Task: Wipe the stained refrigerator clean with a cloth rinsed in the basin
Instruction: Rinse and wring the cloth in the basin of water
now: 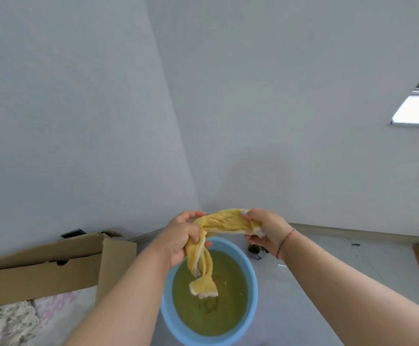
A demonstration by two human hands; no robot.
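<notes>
I am wringing the yellow cloth (224, 222), both my left hand (181, 237) and right hand (266, 227) clenching its twisted length, its tail dangling below my fingers over the blue basin (252, 275) of murky water, so the refrigerator, out of view, is seemingly awaiting wiping.

An open cardboard box (41, 265) lies by the wall, patterned fabric (16, 318) beside it.

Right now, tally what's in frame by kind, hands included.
Hands: 2, left hand and right hand, both gripping the cloth
Yellow cloth: 1, twisted, tail hanging above the water
Blue basin: 1, holding greenish water
Cardboard box: 1
Total: 5
</notes>
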